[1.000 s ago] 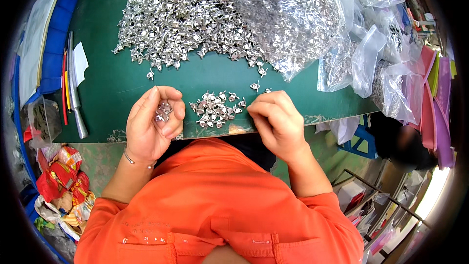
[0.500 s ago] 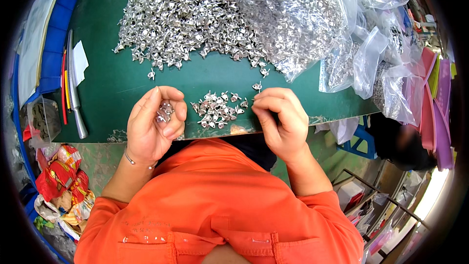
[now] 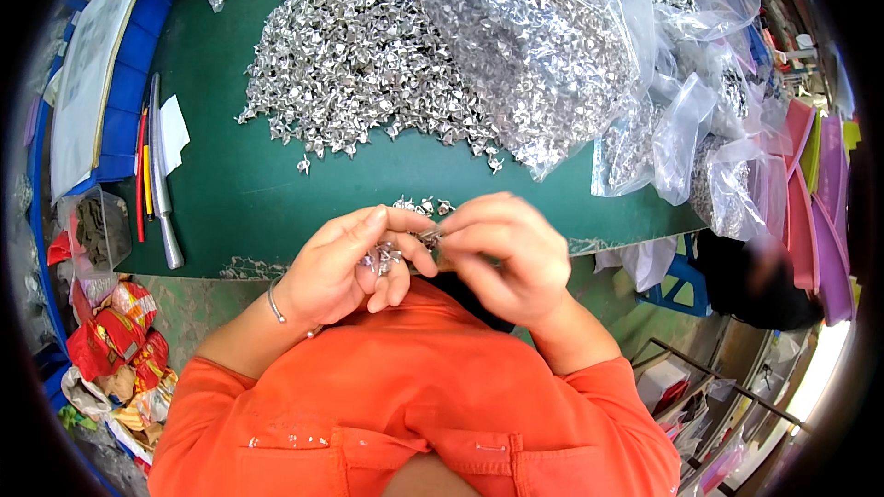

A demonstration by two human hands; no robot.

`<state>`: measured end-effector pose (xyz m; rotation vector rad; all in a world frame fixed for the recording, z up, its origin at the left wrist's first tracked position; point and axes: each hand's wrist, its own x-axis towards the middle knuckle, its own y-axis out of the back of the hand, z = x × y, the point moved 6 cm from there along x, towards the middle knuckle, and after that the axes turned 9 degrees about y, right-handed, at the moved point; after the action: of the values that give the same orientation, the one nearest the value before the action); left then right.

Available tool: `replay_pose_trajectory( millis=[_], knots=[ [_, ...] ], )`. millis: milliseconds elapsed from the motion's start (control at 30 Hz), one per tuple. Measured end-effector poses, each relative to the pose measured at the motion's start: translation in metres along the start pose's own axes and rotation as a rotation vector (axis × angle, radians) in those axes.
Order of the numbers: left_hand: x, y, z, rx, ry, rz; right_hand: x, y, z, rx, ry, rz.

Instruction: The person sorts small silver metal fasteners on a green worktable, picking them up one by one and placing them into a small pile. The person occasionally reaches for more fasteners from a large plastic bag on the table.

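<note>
Cradling small metal pieces (image 3: 384, 259) in the curled grip of the left hand (image 3: 339, 265) at the edge of the counter (image 3: 276, 207), beside a right hand (image 3: 517, 256) too blurred to tell open from closed, and risking a spill onto the floor (image 3: 198, 308) from any slackening.

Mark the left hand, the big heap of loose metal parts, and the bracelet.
Left hand (image 3: 335, 267): head view, on the palm.
Heap of loose metal parts (image 3: 354, 60): head view, on its bare, uncovered middle.
Bracelet (image 3: 276, 305): head view, on the metal band at the wrist.
</note>
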<state>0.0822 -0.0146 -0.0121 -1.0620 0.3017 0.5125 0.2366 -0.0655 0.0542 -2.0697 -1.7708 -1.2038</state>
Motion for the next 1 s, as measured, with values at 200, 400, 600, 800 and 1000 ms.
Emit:
replay_pose_trajectory(
  millis=[200, 400, 600, 800, 1000],
  knots=[
    [-0.007, 0.017, 0.008, -0.002, -0.105, 0.0, -0.016, 0.023, 0.044, -0.477, -0.12, 0.027],
    [-0.008, 0.032, 0.002, -0.039, -0.205, 0.057, -0.026, 0.038, 0.052, -0.428, -0.274, 0.094],
    [-0.004, 0.033, 0.005, -0.097, -0.259, 0.058, -0.025, 0.028, 0.052, -0.396, -0.317, 0.081],
    [-0.005, 0.034, 0.005, -0.104, -0.263, 0.056, -0.021, 0.022, 0.045, -0.464, -0.023, -0.104],
    [-0.005, 0.034, 0.004, -0.102, -0.266, 0.051, -0.033, 0.037, 0.045, -0.369, -0.224, 0.003]
  ],
)
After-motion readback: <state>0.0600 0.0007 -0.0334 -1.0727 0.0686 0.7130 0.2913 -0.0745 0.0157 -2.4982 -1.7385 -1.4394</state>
